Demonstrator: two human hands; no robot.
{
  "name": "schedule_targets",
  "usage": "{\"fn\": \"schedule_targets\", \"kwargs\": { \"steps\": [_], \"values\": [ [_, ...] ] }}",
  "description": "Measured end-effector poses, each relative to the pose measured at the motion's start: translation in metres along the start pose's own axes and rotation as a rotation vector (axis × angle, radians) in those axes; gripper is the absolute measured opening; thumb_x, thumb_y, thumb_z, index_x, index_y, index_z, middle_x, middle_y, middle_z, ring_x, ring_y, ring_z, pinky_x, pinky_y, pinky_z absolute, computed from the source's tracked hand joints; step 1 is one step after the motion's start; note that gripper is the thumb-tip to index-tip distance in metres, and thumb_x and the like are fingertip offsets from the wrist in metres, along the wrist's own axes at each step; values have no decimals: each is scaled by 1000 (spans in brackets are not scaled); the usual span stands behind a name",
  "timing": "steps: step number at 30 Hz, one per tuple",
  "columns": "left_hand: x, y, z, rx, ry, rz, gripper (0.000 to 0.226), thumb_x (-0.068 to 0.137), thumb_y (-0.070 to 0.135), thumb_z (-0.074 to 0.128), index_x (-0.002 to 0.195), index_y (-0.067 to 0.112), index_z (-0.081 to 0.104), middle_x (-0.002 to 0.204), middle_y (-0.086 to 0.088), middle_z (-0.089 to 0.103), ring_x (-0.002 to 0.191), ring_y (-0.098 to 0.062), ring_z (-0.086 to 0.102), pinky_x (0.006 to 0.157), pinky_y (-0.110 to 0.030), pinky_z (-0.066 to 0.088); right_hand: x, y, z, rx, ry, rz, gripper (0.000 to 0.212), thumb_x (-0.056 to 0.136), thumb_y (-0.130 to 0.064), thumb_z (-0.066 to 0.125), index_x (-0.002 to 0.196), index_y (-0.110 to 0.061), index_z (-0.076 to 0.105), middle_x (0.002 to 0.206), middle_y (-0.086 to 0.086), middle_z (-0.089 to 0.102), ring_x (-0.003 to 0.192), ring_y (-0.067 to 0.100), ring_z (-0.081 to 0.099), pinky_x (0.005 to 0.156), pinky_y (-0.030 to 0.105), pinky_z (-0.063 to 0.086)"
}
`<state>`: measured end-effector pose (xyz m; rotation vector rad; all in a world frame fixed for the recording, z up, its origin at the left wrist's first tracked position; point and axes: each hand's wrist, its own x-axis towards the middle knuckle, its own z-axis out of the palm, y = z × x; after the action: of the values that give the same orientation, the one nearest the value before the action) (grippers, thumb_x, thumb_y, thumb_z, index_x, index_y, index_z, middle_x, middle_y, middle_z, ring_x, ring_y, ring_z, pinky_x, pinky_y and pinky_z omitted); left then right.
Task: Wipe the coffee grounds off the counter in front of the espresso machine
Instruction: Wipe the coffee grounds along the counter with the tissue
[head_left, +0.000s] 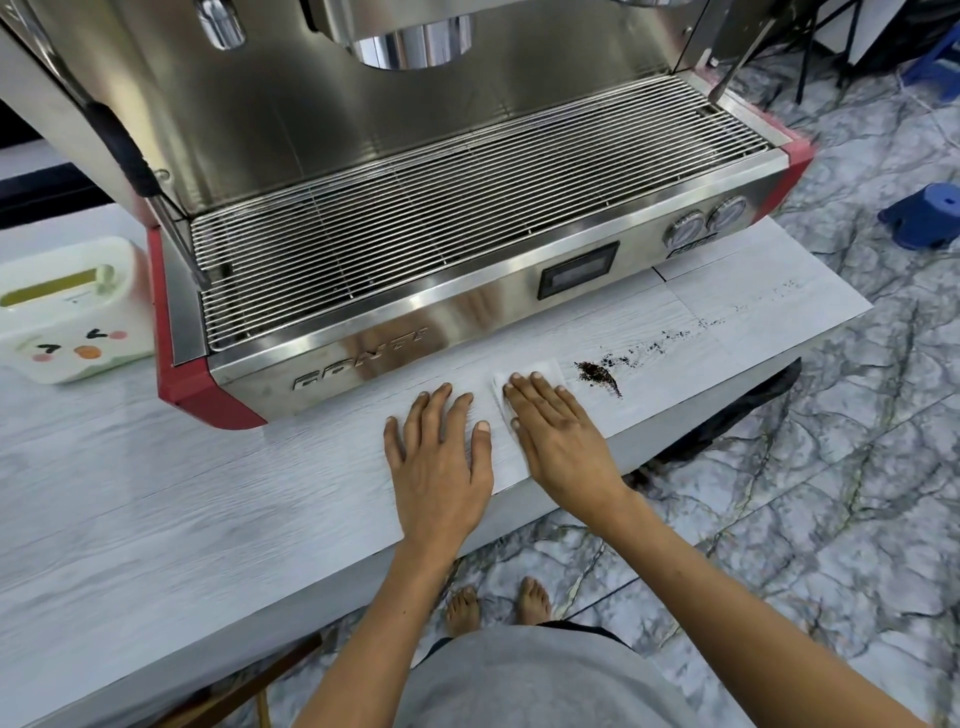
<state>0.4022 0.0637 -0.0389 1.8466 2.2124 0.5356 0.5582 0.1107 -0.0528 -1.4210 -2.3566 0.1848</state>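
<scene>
My right hand (558, 431) presses flat on white tissue (540, 370), coffee grounds (597, 373) just beside; left hand (441, 452) flat, fingers straight, on counter (156, 493).

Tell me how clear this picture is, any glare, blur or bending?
Head view: wide-angle bending curves the counter edge and the espresso machine; soft glare streaks its steel front; its far right red corner is smeared; both hands, the tissue and the coffee grounds are sharp; lighting even, shadows faint.

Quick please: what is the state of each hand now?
Left hand: open, flat on the counter.
Right hand: open, pressing the white tissue.
</scene>
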Motion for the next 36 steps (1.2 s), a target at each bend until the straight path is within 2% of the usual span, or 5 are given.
{"fn": "schedule_targets", "kwargs": {
  "steps": [9, 14, 25, 34, 36],
  "values": [
    [0, 0, -1, -13, 0, -8, 51, 100, 49, 23, 142, 29, 46, 157, 8, 35, 148, -14, 22, 123, -48, 5, 14, 13, -2, 8, 7, 150, 47, 100, -28, 31, 138, -6, 49, 145, 9, 48, 138, 22, 38, 114, 45, 32],
    [0, 1, -1, -11, 0, -3, 49, 101, 47, 25, 142, 29, 46, 156, 8, 36, 148, -15, 22, 123, -49, 6, 9, 17, -6, -26, 36, 223, 47, 100, -28, 31, 137, -6, 50, 144, 10, 48, 137, 23, 40, 115, 41, 26],
    [-1, 0, 0, -9, 1, 3, 48, 101, 46, 27, 141, 28, 46, 156, 8, 36, 148, -14, 23, 123, -49, 7, 3, 36, -16, 39, 32, 239, 50, 99, -35, 31, 139, -10, 48, 146, 8, 46, 139, 20, 36, 116, 41, 27],
    [-1, 2, -2, -24, 18, -6, 47, 101, 47, 28, 140, 29, 48, 155, 9, 37, 147, -13, 25, 123, -47, 7, 2, 50, -19, 84, 74, 226, 46, 100, -28, 30, 133, -8, 54, 141, 10, 52, 135, 22, 43, 114, 43, 31],
    [-1, 3, -2, -29, 28, -8, 46, 101, 46, 29, 139, 29, 49, 154, 9, 39, 147, -13, 26, 123, -47, 8, 4, 54, -22, 138, 99, 207, 40, 100, -21, 35, 129, -6, 58, 136, 12, 56, 132, 24, 48, 113, 42, 33]
  ]
}}
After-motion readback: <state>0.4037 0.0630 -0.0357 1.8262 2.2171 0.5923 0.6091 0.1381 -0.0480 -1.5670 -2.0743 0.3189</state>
